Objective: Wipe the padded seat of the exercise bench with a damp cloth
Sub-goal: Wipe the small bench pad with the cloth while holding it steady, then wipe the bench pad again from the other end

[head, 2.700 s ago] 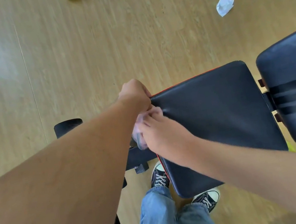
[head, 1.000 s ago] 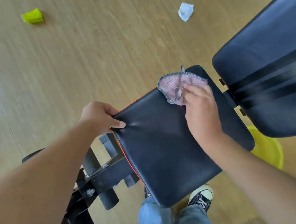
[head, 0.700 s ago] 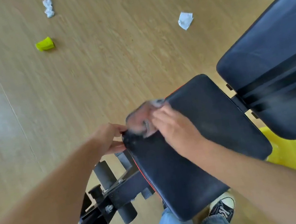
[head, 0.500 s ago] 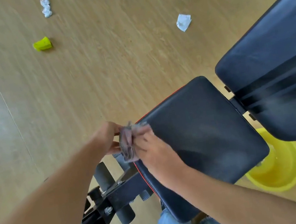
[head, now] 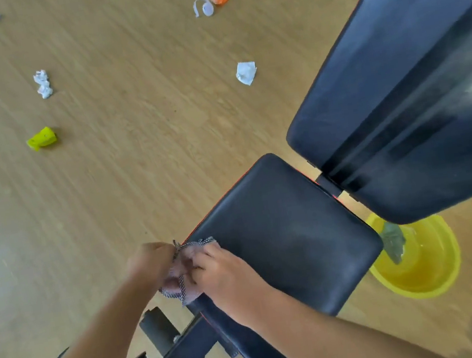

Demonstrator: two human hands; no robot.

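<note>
Hands gripping a cloth at a bench seat's corner.
Left hand [head: 152,260] and right hand [head: 227,275] both clamp the mesh-edged cloth [head: 179,271] at the padded seat [head: 285,232]'s near-left corner.

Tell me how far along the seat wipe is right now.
Mid-job, judging by this frame. Both the left hand and right hand grip the cloth, bunched at the seat pad's near-left corner, apparently regripping it. A faint sheen shows mid-pad, but whether it is fully wiped is unclear. The backrest shows dusty streaks.
</note>
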